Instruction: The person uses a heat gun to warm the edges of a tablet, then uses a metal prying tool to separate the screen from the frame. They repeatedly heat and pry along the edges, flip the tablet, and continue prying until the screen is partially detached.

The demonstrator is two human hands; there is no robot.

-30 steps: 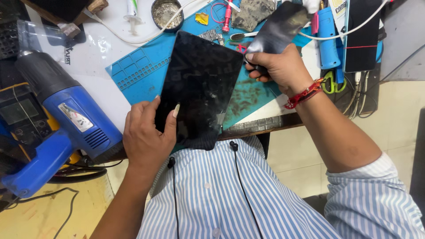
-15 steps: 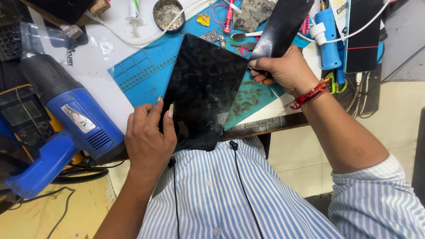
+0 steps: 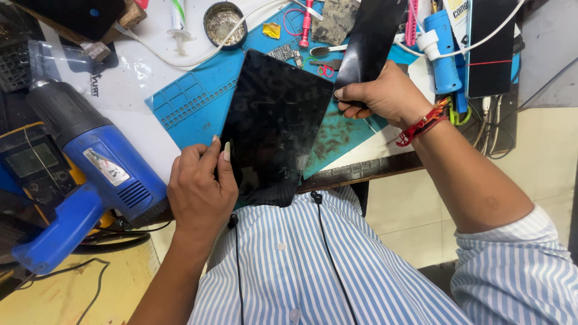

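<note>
A black tablet [image 3: 274, 123] lies tilted over a blue work mat [image 3: 192, 105], its near end against my striped shirt. My left hand [image 3: 198, 189] grips the tablet's left edge, thumb on the glass. My right hand [image 3: 385, 96] is at the tablet's upper right corner and pinches a long black flexible sheet [image 3: 373, 36] that rises away from the screen toward the back of the bench. A red thread band circles my right wrist.
A blue heat gun [image 3: 90, 162] lies at the left beside a yellow meter [image 3: 27, 165]. At the back are a round metal tin [image 3: 224, 21], a white cable, a blue tool [image 3: 442, 54], tweezers and a dark phone [image 3: 490, 48]. The table edge [image 3: 367, 171] runs below my right hand.
My right hand has pulled the black sheet further up and away from the tablet, straightening it. My left hand has kept its hold on the tablet's edge.
</note>
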